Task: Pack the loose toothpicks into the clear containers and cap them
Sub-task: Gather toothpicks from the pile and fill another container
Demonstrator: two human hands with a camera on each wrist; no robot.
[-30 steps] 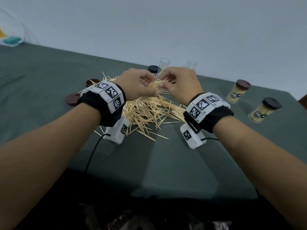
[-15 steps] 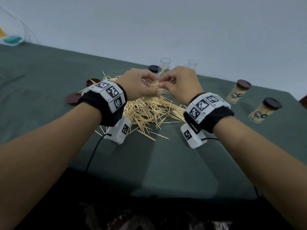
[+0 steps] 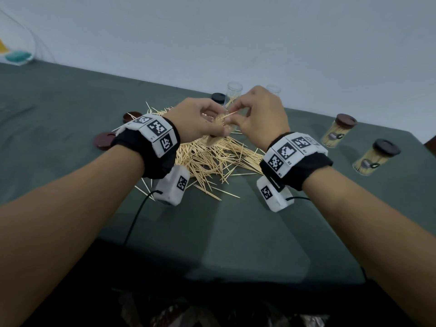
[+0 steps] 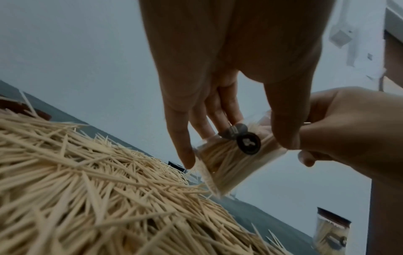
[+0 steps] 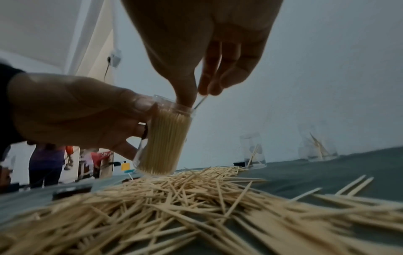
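My left hand [image 3: 203, 122] grips a clear container [image 5: 162, 141] packed full of toothpicks, held tilted just above the loose toothpick pile [image 3: 212, 159]. In the left wrist view the same container [image 4: 231, 160] shows a dark round label. My right hand [image 3: 256, 114] pinches a single toothpick [image 5: 199, 103] at the container's open mouth. The pile [image 5: 174, 207] spreads over the green table [image 3: 212, 232] below both hands. The container carries no cap.
Two clear containers [image 3: 234, 92] [image 3: 273, 90] with a few toothpicks stand at the back. Two filled, capped containers [image 3: 338, 131] [image 3: 375, 156] stand at the right. Loose caps lie at the left [image 3: 103, 140] [image 3: 131, 116] and back [image 3: 218, 97]. People stand far off.
Both hands have risen slightly with the container. The right hand now pinches one toothpick at the container's mouth.
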